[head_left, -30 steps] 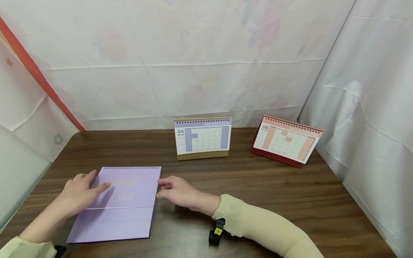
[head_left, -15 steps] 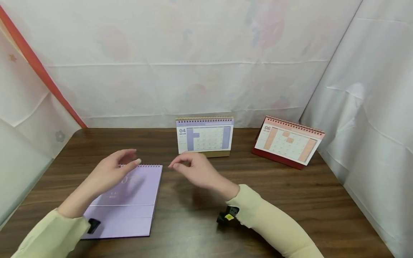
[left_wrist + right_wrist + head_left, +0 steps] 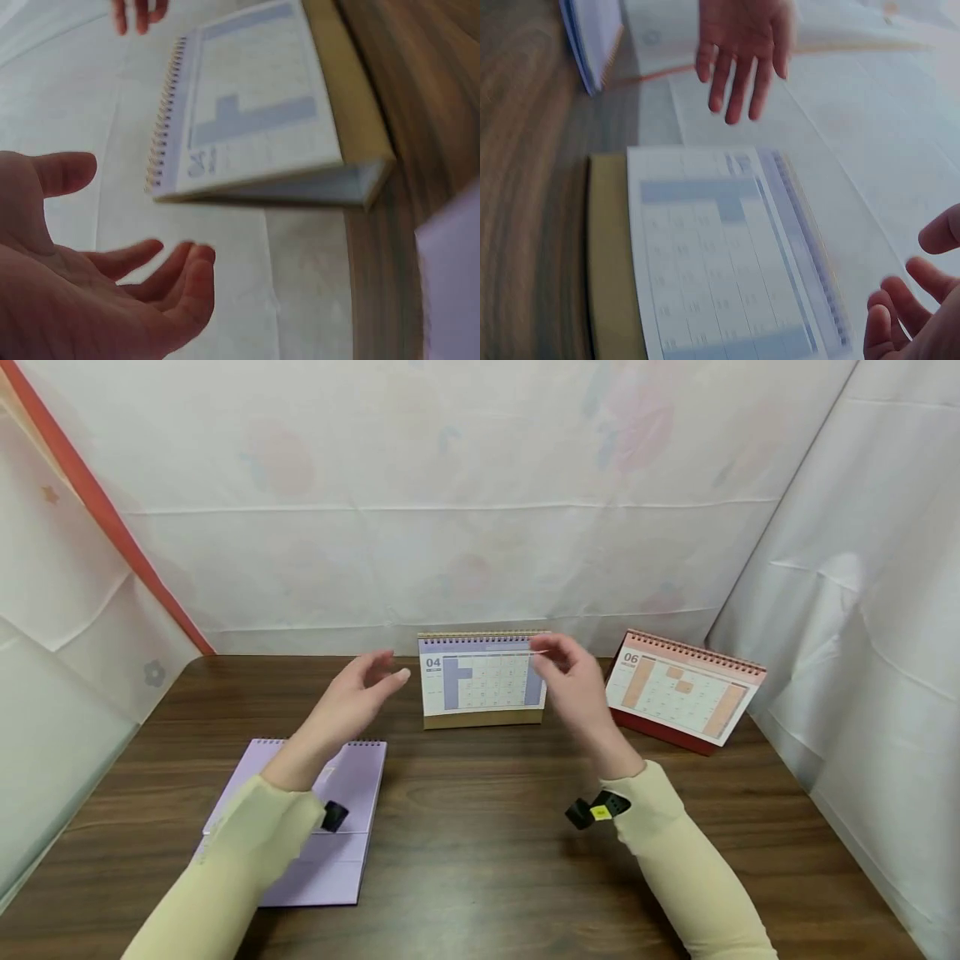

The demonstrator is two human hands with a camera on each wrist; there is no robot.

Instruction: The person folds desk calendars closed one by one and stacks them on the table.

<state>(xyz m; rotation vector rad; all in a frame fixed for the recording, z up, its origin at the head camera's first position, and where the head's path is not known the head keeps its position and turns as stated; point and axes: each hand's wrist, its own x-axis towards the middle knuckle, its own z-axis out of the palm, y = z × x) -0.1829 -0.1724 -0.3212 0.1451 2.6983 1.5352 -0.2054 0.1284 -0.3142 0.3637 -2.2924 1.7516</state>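
Note:
In the head view a desk calendar (image 3: 483, 681) with a purple page marked 04 and a gold base stands upright at the back middle of the table. My left hand (image 3: 363, 689) hovers to its left, thumb and fingers apart, holding nothing. On the other side my right hand (image 3: 573, 681) is raised with loosely bent fingers and overlaps the calendar's right edge. The left wrist view has the left hand (image 3: 120, 277) apart from the calendar's side. In the right wrist view the right hand (image 3: 922, 300) is near the spiral-bound top edge, with a gap between.
A purple calendar (image 3: 341, 885) marked 2027 in an earlier view stands at front left, partly hidden under my left sleeve. A pink calendar (image 3: 686, 689) marked 06 with a red base stands tilted at back right. White cloth (image 3: 465, 510) hangs behind the wooden table (image 3: 480, 827).
My left hand has left the front purple calendar and moved up and right. My right hand has moved from that calendar's right side to the right edge of the 04 calendar.

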